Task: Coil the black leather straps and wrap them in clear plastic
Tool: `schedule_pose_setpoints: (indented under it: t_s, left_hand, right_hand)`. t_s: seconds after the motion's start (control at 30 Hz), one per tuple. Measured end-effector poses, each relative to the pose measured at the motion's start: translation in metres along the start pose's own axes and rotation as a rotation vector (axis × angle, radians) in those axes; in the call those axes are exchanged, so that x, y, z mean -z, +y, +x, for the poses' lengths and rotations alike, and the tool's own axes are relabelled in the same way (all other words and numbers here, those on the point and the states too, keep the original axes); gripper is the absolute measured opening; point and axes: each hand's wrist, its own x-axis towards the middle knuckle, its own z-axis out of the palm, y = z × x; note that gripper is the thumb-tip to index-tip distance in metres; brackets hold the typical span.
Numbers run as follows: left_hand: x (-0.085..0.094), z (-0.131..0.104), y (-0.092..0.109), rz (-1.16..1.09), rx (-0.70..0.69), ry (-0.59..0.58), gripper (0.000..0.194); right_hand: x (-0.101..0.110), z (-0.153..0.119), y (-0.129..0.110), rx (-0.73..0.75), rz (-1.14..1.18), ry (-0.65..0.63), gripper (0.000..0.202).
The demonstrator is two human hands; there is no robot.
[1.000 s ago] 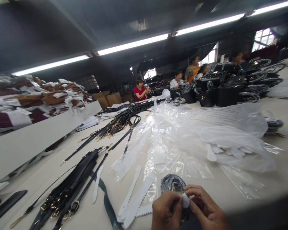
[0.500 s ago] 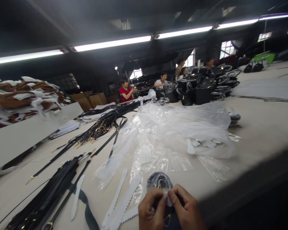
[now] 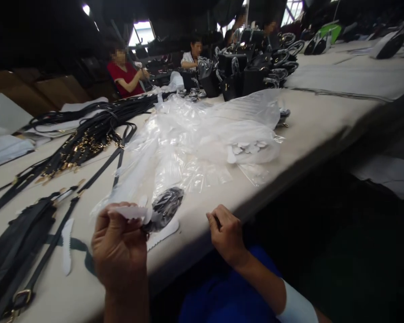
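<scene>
My left hand (image 3: 119, 246) is raised over the table edge, with fingers and thumb closed on a white strip (image 3: 131, 212) that has a wavy edge. Beside these fingers is a coiled black strap (image 3: 167, 207) with a shiny, clear-plastic look, joined to the strip's end. Apart from it, my right hand (image 3: 226, 231) is closed near the table's front edge, thumb against the curled fingers. Whether anything is inside is hidden. Below the coil a white scalloped strip (image 3: 164, 234) lies on the table, and another white strip (image 3: 67, 246) lies further left.
Clear plastic bags (image 3: 188, 139) spread over the middle of the table (image 3: 323, 116). Black straps with gold clasps (image 3: 77, 148) lie left, near a dark strap bundle (image 3: 20, 242). Black handbags (image 3: 239, 72) are heaped behind. A person in red (image 3: 128, 74) and others sit beyond.
My hands have come apart: the left moved left and up with the coiled strap, the right drew away from it. The view has turned downward and to the right.
</scene>
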Motion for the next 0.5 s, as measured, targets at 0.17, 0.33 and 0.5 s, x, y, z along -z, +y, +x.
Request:
schedule_pose_setpoints:
  t_s: [0.17, 0.33, 0.5]
  left_hand:
    - [-0.01, 0.0, 0.006, 0.032, -0.001, -0.124, 0.02]
    - [-0.013, -0.025, -0.02, 0.01, 0.137, -0.133, 0.024]
    - [-0.028, -0.06, -0.021, 0.214, 0.132, -0.216, 0.027]
  right_hand:
    - [0.009, 0.002, -0.006, -0.252, 0.382, -0.069, 0.039]
    - [0.02, 0.008, -0.029, -0.38, 0.848, -0.411, 0.051]
    - [0.018, 0.01, -0.035, -0.342, 0.951, -0.371, 0.054]
